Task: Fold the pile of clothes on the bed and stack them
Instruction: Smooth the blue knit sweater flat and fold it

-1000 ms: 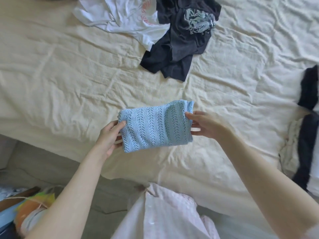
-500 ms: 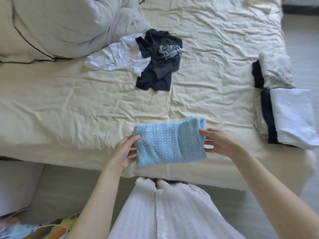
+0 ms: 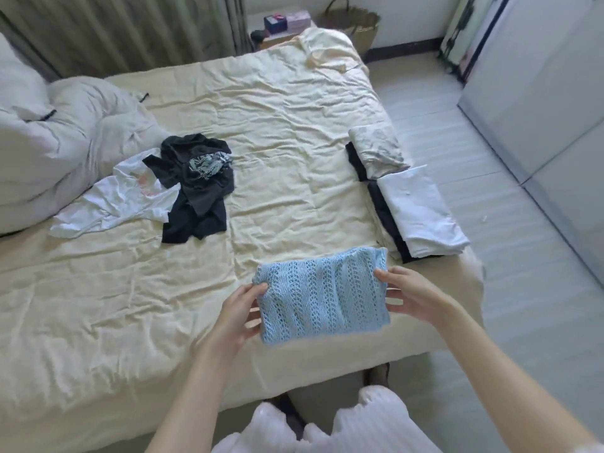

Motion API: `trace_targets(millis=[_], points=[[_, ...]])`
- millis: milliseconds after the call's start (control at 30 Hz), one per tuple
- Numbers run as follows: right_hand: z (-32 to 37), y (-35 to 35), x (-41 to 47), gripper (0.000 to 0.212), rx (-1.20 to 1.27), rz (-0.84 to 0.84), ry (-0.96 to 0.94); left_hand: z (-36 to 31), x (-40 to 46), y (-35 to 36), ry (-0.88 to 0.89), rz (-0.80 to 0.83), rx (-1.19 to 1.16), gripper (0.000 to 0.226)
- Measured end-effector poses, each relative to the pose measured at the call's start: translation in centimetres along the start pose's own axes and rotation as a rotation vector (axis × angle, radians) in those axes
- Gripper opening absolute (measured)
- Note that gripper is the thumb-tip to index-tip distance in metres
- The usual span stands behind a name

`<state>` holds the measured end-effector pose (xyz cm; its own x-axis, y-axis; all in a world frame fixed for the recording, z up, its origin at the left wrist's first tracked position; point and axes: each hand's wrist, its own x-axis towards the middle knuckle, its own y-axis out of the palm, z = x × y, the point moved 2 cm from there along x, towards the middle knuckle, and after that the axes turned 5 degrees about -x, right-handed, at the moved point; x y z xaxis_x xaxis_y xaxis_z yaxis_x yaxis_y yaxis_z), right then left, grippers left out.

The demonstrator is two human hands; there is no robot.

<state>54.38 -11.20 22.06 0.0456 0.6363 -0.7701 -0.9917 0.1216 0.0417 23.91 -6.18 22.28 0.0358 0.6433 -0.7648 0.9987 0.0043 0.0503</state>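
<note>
— What do you see, biggest first?

— I see the bed (image 3: 277, 132) in a cream sheet, filling most of the view. At ten o'clock an unfolded white shirt (image 3: 108, 204) and dark garment (image 3: 199, 188) lie touching. At three o'clock sits the folded stack (image 3: 421, 210), white on top.

— And the hands?

— At five o'clock, my left hand (image 3: 240, 313) and right hand (image 3: 413, 294) each pinch an end of the folded blue knit top (image 3: 322, 295), just beside the stack.
</note>
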Motion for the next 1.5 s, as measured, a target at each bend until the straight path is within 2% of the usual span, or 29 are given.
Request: trace_targets(millis=[300,500,633,733,833,1000,1067,1133,1167,1233,1300,1333,1400,1433,1500], points=[[2.4,-16.5,3.5,0.012,0.291,-0.095,0.030,-7.1,6.7,21.0,0.090,0.029,0.273,0.006],[3.0,-22.0,6.6,0.009,0.615,-0.160,0.011,-14.2,13.2,35.0,0.393,0.058,0.642,0.008],[2.8,-23.2,9.0,0.017,0.758,-0.165,-0.027,-16.7,17.4,42.3,0.517,0.192,0.874,0.008],[1.9,-23.5,10.6,0.023,0.825,-0.144,-0.070,-16.8,20.0,45.9,0.583,0.300,0.944,0.010],[0.7,-23.6,12.4,0.018,0.848,-0.162,-0.026,-15.8,22.9,47.8,0.656,0.321,1.018,0.012],[-0.7,-23.8,14.9,0.012,0.795,-0.159,0.115,-11.8,27.4,48.7,0.536,0.379,1.311,0.047],[-0.8,-24.0,15.1,0.014,0.756,-0.169,0.161,-10.5,27.5,48.6,0.584,0.322,1.393,0.057],[-0.8,-24.5,14.8,0.013,0.674,-0.249,0.181,-9.4,26.3,48.1,0.789,0.221,1.434,0.059],[-0.9,-24.8,14.5,0.011,0.579,-0.354,0.176,-8.5,25.2,47.6,0.898,0.205,1.425,0.059],[-1.1,-25.6,13.6,0.016,0.222,-0.673,0.111,-6.0,23.1,46.2,1.022,0.247,1.400,0.057],[-0.4,-26.2,12.6,0.020,-0.253,-0.910,-0.178,-3.2,21.7,44.7,0.989,0.333,1.469,0.061],[0.2,-26.0,12.4,0.024,-0.486,-0.931,-0.368,-2.2,21.7,44.3,0.925,0.358,1.535,0.065],[0.7,-25.4,13.2,0.037,-0.882,-0.788,-0.612,-1.3,22.5,44.2,0.814,0.371,1.652,0.072],[0.7,-25.1,14.0,0.042,-1.020,-0.668,-0.615,-1.4,23.1,44.6,0.793,0.377,1.691,0.074],[0.5,-25.1,15.3,0.050,-1.180,-0.457,-0.431,-2.0,23.8,45.5,0.769,0.419,1.762,0.078]])
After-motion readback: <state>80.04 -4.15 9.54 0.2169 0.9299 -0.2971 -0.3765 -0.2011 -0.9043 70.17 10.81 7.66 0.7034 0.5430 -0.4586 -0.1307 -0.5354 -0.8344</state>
